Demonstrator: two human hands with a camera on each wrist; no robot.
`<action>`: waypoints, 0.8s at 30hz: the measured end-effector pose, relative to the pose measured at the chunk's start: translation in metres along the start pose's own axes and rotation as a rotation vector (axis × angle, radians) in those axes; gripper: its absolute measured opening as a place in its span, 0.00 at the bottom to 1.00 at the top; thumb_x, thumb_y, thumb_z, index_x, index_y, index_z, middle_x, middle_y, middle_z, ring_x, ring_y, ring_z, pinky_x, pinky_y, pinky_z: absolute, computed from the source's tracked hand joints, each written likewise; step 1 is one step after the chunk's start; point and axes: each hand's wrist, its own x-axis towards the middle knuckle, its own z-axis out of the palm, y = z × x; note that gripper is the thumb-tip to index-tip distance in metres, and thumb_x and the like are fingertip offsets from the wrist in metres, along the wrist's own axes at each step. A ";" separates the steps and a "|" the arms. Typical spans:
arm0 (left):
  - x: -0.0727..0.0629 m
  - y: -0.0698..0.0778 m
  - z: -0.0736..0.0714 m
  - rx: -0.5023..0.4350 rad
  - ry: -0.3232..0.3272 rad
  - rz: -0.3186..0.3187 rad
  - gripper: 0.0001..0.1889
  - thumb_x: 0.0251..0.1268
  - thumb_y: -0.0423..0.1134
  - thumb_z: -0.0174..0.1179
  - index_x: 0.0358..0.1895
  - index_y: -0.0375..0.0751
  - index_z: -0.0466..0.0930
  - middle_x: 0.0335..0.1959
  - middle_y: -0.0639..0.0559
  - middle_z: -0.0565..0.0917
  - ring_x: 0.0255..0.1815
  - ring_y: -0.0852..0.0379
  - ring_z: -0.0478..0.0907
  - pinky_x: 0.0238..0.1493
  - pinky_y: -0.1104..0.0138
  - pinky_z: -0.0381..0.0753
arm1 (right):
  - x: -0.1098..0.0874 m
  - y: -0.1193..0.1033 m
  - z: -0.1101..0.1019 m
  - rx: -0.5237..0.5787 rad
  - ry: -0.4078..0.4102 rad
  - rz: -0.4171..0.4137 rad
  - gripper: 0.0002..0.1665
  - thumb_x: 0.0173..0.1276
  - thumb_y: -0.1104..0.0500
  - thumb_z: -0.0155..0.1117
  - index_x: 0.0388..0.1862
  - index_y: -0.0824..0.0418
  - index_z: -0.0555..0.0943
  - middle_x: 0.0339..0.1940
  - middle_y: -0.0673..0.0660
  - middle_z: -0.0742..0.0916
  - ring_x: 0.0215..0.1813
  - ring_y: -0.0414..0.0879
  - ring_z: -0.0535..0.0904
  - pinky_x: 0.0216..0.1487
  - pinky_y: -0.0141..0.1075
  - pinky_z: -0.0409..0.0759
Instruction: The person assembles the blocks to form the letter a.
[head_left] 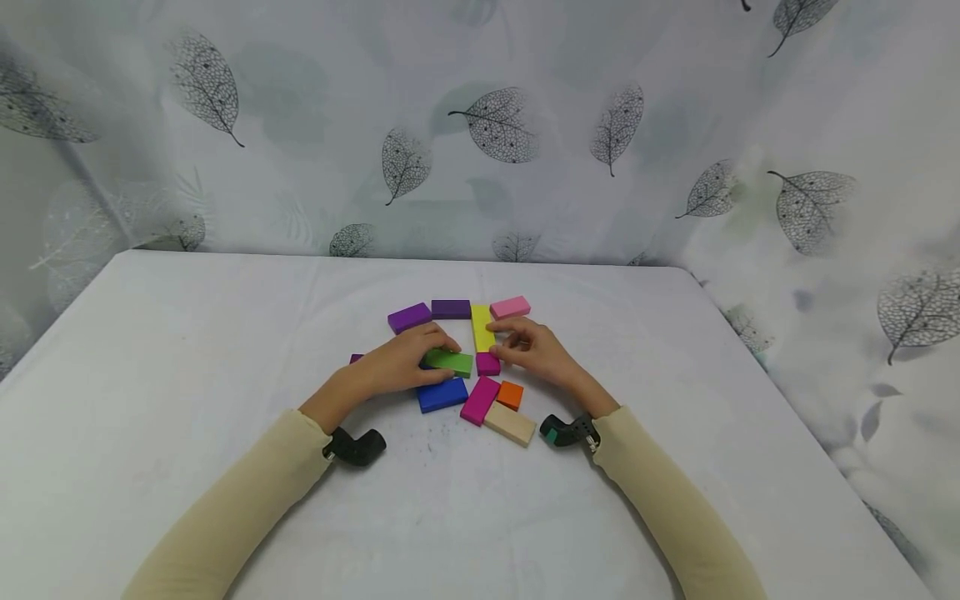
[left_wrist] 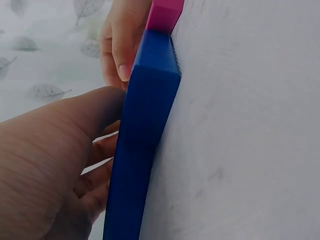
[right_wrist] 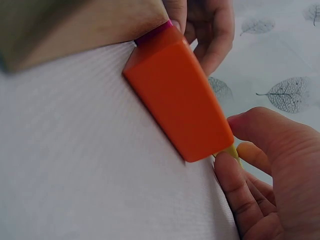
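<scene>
In the head view, my left hand [head_left: 408, 358] pinches a green block [head_left: 448, 362] between thumb and fingers. Just in front of it lies a blue block [head_left: 442, 395], which blocks sight of the green one in the left wrist view. My right hand [head_left: 538, 350] reaches in from the right, its fingertips touching the right side of a yellow block [head_left: 482, 327]. The thumb is by the near end of that block, beside a short magenta block [head_left: 488, 364]. In the right wrist view an orange block [right_wrist: 182, 100] partly hides the yellow one.
Two purple blocks [head_left: 451, 309] and a pink block [head_left: 510, 307] lie at the back. Nearer are a long magenta block [head_left: 480, 400], the orange block [head_left: 511, 395] and a beige block [head_left: 510, 423]. All are on a white-covered table [head_left: 187, 358] before a leaf-patterned curtain [head_left: 300, 125].
</scene>
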 end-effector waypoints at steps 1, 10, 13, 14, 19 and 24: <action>0.000 0.000 0.000 0.004 0.001 -0.001 0.19 0.66 0.42 0.63 0.56 0.38 0.79 0.53 0.46 0.79 0.55 0.52 0.74 0.62 0.57 0.73 | 0.000 0.000 0.000 0.002 0.000 0.000 0.25 0.67 0.62 0.66 0.62 0.63 0.77 0.53 0.61 0.82 0.39 0.47 0.78 0.39 0.28 0.77; 0.001 0.002 0.003 0.090 0.038 -0.038 0.20 0.64 0.48 0.64 0.55 0.41 0.81 0.48 0.50 0.81 0.49 0.55 0.76 0.56 0.60 0.77 | -0.001 -0.003 -0.001 0.020 -0.005 0.001 0.24 0.67 0.63 0.65 0.62 0.64 0.77 0.49 0.61 0.81 0.38 0.46 0.78 0.39 0.29 0.77; 0.001 0.002 0.004 0.108 0.051 -0.050 0.20 0.63 0.50 0.65 0.54 0.43 0.81 0.45 0.51 0.81 0.47 0.56 0.76 0.54 0.60 0.78 | -0.001 -0.003 0.000 0.027 -0.006 0.019 0.23 0.68 0.63 0.65 0.62 0.63 0.77 0.50 0.60 0.81 0.39 0.47 0.77 0.40 0.28 0.77; 0.001 0.002 0.004 0.110 0.054 -0.051 0.20 0.63 0.50 0.65 0.54 0.43 0.81 0.45 0.51 0.81 0.46 0.56 0.76 0.53 0.60 0.78 | -0.001 -0.004 0.000 0.029 -0.006 0.024 0.23 0.68 0.63 0.65 0.62 0.63 0.77 0.50 0.60 0.81 0.40 0.47 0.77 0.40 0.28 0.77; 0.001 0.003 0.005 0.111 0.057 -0.055 0.21 0.63 0.50 0.65 0.54 0.43 0.81 0.45 0.50 0.82 0.47 0.55 0.76 0.54 0.59 0.78 | -0.001 -0.005 0.000 0.024 -0.005 0.019 0.24 0.67 0.63 0.65 0.62 0.64 0.77 0.51 0.61 0.81 0.40 0.48 0.77 0.40 0.28 0.76; 0.001 0.005 0.004 0.103 0.049 -0.045 0.21 0.64 0.50 0.64 0.55 0.42 0.80 0.46 0.50 0.82 0.48 0.55 0.76 0.56 0.57 0.76 | -0.001 -0.005 -0.001 0.025 -0.005 0.011 0.24 0.68 0.63 0.65 0.62 0.64 0.77 0.52 0.62 0.81 0.40 0.48 0.78 0.40 0.28 0.77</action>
